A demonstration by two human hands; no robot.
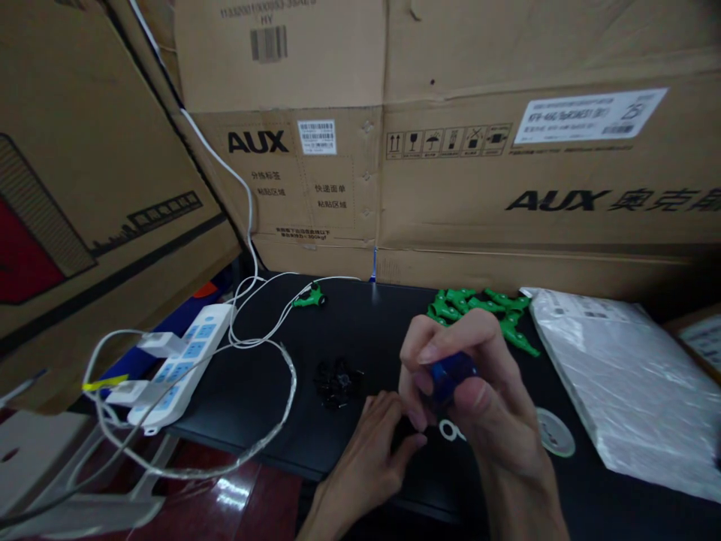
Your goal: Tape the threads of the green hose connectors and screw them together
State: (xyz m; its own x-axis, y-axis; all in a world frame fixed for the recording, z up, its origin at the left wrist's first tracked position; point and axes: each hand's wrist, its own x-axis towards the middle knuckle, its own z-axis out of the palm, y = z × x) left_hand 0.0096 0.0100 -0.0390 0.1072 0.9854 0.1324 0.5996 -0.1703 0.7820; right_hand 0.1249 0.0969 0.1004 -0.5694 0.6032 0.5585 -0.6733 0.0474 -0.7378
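Observation:
My right hand (473,376) is closed around a see-through blue handle (451,376), like that of a screwdriver; its working end is hidden. Just left of it and lower, my left hand (377,451) has curled fingers and the thumb bent towards them. Whatever lies between those fingers is dark and cannot be made out. Small white rings (447,430) lie on the black table (270,315) beneath my right hand. A heap of small black parts (336,383) sits left of my left hand. Beyond my right hand is a pile of green plastic pieces (507,304).
One green piece with a black part (311,297) lies at the back left. A white power strip (183,368) with plugs and looping white cables (290,391) occupies the left edge. At right are a white round lid-like disc (555,432) and a plastic-wrapped packet (625,376). Cardboard boxes (451,203) stand behind.

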